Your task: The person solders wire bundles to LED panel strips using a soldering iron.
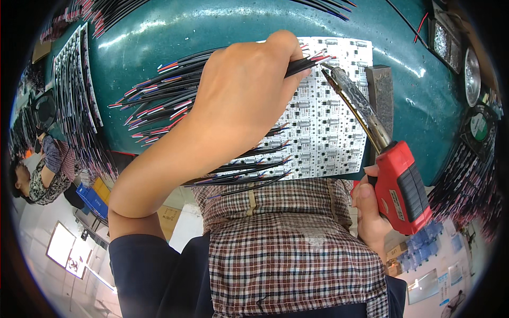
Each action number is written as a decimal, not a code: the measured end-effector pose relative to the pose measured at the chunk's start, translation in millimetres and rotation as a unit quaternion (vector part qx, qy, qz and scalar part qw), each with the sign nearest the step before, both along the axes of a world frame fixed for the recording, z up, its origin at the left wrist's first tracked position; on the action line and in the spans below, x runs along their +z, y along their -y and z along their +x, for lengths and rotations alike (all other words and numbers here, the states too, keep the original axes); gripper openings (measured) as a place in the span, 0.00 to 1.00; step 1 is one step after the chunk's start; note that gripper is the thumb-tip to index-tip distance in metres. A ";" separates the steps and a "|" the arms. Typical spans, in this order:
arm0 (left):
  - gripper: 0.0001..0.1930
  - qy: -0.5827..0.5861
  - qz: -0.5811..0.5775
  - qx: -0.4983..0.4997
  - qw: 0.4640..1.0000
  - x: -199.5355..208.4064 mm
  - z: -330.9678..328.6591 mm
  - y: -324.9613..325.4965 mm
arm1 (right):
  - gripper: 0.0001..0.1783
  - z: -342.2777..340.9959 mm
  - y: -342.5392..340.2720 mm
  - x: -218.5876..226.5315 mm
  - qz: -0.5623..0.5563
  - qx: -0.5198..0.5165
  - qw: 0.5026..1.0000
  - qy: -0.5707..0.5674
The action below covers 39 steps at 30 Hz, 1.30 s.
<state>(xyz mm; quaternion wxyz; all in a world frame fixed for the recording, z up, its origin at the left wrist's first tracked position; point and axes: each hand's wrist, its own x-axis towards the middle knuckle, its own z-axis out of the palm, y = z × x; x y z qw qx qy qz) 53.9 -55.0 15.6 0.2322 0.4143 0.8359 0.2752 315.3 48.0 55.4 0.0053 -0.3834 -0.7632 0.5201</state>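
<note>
My left hand (241, 79) is closed in a pinch on a black cable (301, 65), whose thin red and white wire ends point right. Below it lies a white circuit board panel (331, 124) with rows of small parts. Several black cables (175, 87) lie under my left hand and forearm, their coloured ends fanned out to the left. My right hand (369, 204) grips a red and black soldering gun (400, 185), its tip close to the wire ends, at the panel's upper part. I cannot tell whether the tip touches them.
A dark metal block (380, 93) stands at the panel's right edge. Another panel full of cables (79, 85) lies at the left, and a cable bundle (466, 169) at the right. A metal tray (444, 42) and a round dish (472, 69) sit far right. Another person (45, 169) is at the left.
</note>
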 end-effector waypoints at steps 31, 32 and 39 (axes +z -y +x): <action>0.10 -0.103 0.031 0.006 0.994 -9.8 7.1 2.1 | 0.11 -2.5 -1.7 -8.2 0.021 0.004 0.999 -0.027; 0.10 -0.100 0.038 0.007 0.994 -10.0 7.1 1.7 | 0.12 -2.0 -2.8 -8.6 0.047 0.017 0.998 -0.049; 0.11 -0.116 0.038 0.008 0.993 -11.5 6.7 2.5 | 0.18 -7.5 2.9 2.5 -0.033 -0.045 0.998 0.002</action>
